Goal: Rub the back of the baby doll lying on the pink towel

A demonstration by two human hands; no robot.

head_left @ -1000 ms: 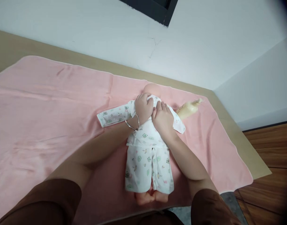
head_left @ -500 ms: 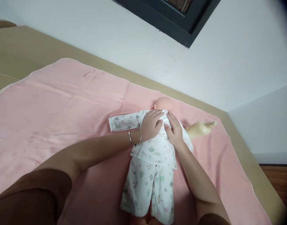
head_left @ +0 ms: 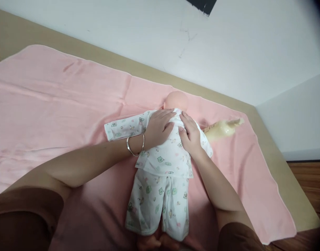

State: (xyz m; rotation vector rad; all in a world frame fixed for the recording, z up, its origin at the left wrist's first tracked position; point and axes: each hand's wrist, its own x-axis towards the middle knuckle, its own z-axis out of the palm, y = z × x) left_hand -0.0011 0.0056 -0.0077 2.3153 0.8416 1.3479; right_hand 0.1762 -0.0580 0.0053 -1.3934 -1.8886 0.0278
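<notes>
Head view: left hand [head_left: 158, 128] and right hand [head_left: 190, 135] lay flat, fingers spread, gripping nothing, on the doll's printed top [head_left: 166, 153] at 12 o'clock of its trousers [head_left: 157, 202]. Step judged: smoothing the chest; next calls for attention to the bare arm [head_left: 222, 128] at 3 o'clock.

A tan table [head_left: 285, 188] stands against a white wall [head_left: 139, 31], with wooden floor [head_left: 310, 181] at right.

1. No text, label, brand, number or sign can be read anywhere.
2. On the doll's clothes [head_left: 164, 157] only small printed cartoon figures are seen; no letters can be made out among them.
</notes>
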